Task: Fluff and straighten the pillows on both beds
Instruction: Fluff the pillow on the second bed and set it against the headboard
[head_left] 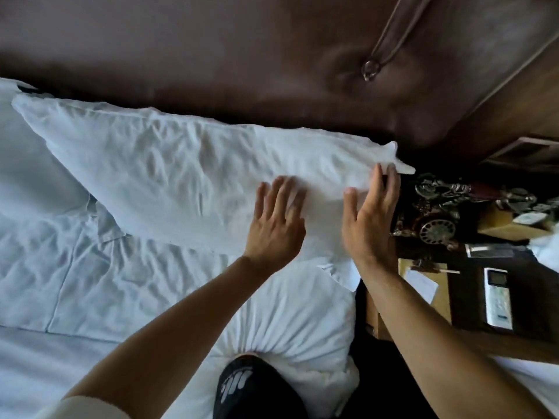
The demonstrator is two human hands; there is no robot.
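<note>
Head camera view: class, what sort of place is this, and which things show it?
Probably a hotel bedroom: a white pillow against a padded brown headboard, and a bedside table holding an ornate telephone and a remote control.

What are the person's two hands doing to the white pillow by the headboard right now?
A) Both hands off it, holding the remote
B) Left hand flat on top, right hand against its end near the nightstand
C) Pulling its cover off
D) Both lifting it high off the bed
B: the left hand lies flat, fingers spread, on the pillow, while the right hand is open against its end beside the nightstand.
</note>
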